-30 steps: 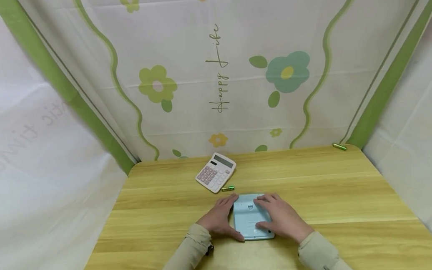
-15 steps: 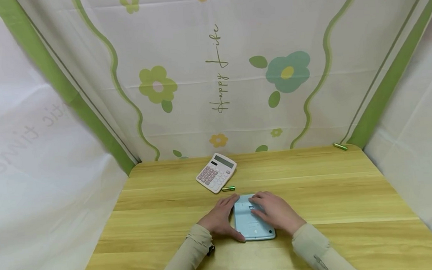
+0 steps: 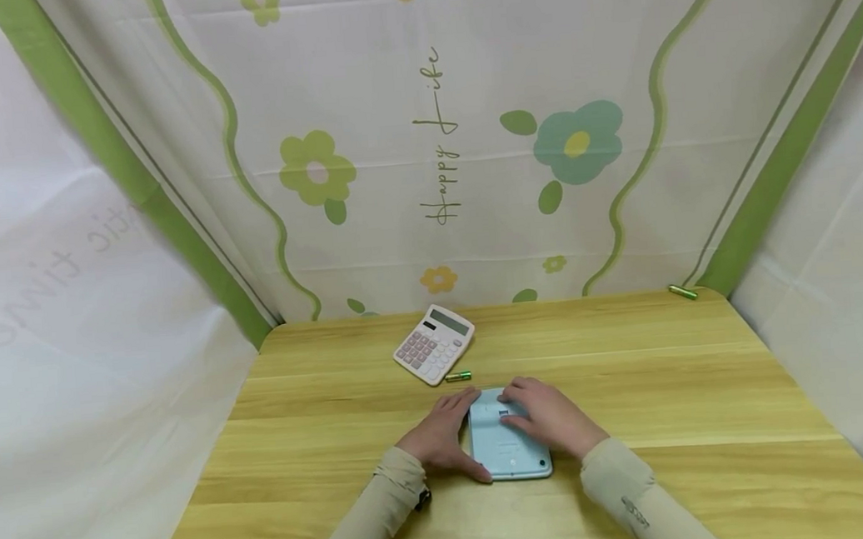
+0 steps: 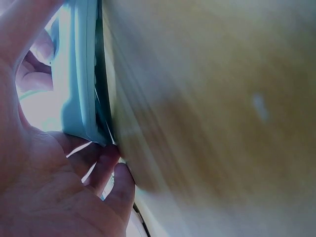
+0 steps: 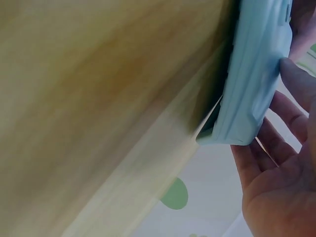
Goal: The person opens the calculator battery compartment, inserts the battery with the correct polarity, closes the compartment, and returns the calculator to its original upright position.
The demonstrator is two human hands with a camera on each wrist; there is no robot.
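A light blue calculator (image 3: 508, 452) lies back side up on the table, with a small latch (image 3: 503, 413) near its far end. My left hand (image 3: 443, 437) holds it along the left side, thumb at the near corner and fingers at the far corner. In the left wrist view, my left fingers (image 4: 106, 165) touch its end. My right hand (image 3: 550, 416) rests over the right far part, thumb and a fingertip on the back beside the latch. The right wrist view shows the right thumb (image 5: 296, 81) against the back; its other fingers are near the far end.
Beyond the hands, a white-pink calculator (image 3: 434, 344) lies face up on the wooden table (image 3: 323, 444). A green battery (image 3: 457, 376) lies beside its near corner, and another battery (image 3: 683, 292) at the table's far right corner. A patterned curtain (image 3: 399, 238) hangs behind the far edge.
My right hand has shifted left and slightly away from me over the calculator's back, its thumb moving from the middle up to the latch. My left hand stays in place.
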